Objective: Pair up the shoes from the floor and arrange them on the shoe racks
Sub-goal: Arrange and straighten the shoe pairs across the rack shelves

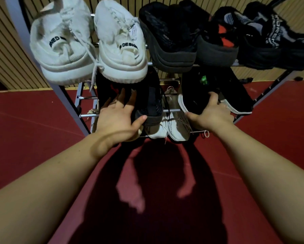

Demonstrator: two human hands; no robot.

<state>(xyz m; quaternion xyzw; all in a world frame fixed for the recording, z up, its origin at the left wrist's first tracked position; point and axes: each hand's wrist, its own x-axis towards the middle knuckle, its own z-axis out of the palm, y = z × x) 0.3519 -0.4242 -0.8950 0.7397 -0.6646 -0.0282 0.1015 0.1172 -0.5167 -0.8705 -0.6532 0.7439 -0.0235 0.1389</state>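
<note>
Sneaker [151,103] under left hand [116,118], white-soled shoe [235,95] in right hand [211,115]

The fingertips of my right hand [211,113] are sunk into the collar of the black white-soled sneaker [235,95], so I cannot see them. Beyond my left hand [117,118], the far end of the black knit sneaker [151,99] disappears under the white sneakers [94,46]. Beneath both grips, the grey knit pair [175,124] shows only its near ends. Just above my right grip, a green mark [203,80] is too small to read. Far right of that grip, the black patterned trainer [288,41] runs off the frame.
</note>
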